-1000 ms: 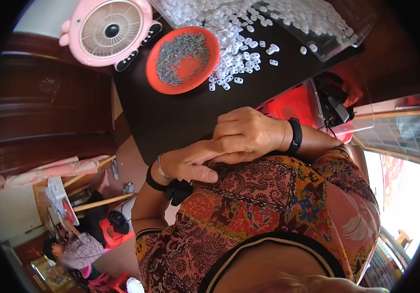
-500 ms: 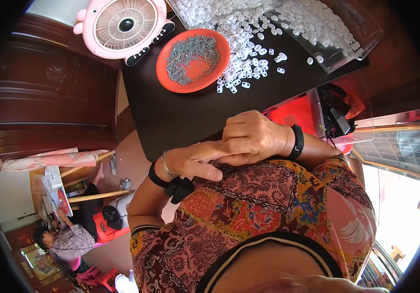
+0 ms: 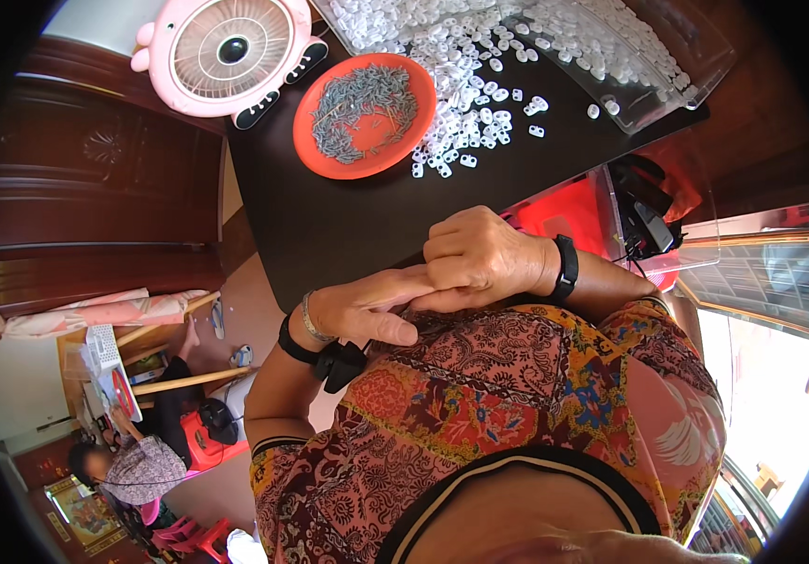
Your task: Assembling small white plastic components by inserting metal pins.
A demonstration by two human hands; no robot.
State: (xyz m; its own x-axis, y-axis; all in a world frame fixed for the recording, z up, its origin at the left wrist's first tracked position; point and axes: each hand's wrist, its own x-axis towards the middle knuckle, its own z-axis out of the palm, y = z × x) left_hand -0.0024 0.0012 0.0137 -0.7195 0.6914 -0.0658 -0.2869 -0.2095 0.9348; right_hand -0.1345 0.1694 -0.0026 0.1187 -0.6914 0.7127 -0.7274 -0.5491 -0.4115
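My right hand (image 3: 479,256), with a black band at the wrist, is curled over the outstretched fingers of my left hand (image 3: 362,308), which wears a thin bracelet and a black wrist strap. Both rest together at the near edge of the dark table (image 3: 329,226), against my patterned shirt. I see nothing held between them. Farther out on the table stands an orange plate (image 3: 329,162) of small grey pieces. Beside it spreads a heap of small white plastic pieces (image 3: 465,70).
A pink round fan (image 3: 230,52) stands at the table's far left corner. A clear plastic tray (image 3: 696,70) holds more white pieces at the far right. A red box with a black device (image 3: 644,221) sits to my right. Another person (image 3: 132,465) sits lower left by a wooden cabinet (image 3: 75,188).
My hands stay joined in the same place. Only the view has shifted slightly, so the plate and fan sit a little differently in the picture.
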